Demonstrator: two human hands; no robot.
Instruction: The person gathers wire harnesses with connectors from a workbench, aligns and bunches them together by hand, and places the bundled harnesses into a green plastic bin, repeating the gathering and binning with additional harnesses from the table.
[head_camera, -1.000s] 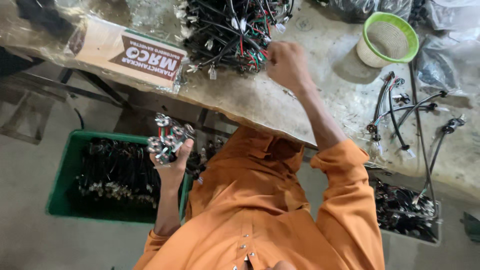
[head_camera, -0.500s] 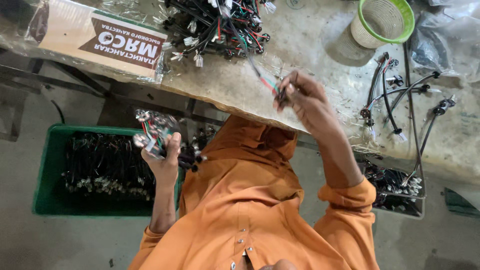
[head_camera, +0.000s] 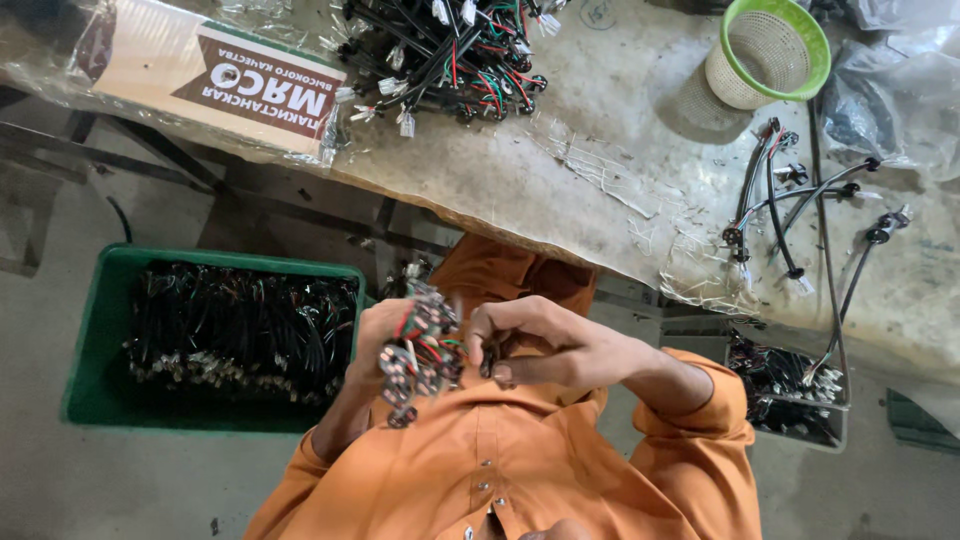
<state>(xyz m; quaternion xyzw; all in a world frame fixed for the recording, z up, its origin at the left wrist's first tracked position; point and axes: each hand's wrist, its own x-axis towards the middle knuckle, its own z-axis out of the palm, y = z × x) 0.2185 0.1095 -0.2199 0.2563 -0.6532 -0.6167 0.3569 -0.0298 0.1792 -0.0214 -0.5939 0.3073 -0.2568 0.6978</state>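
Holding a bunch of small grey connector plugs on red, green and black wires clenched in the left hand, upright before the orange shirt, long axis running roughly from chest toward table edge. Pinching one connector end, too small to tell apart, in the right hand, just beside the bunch on its right and almost touching it, nearer than anything else. Lying well apart: green plastic crate of black wire pieces to the left, tangled pile of wired plugs and green-rimmed mesh basket on the worn grey worktable.
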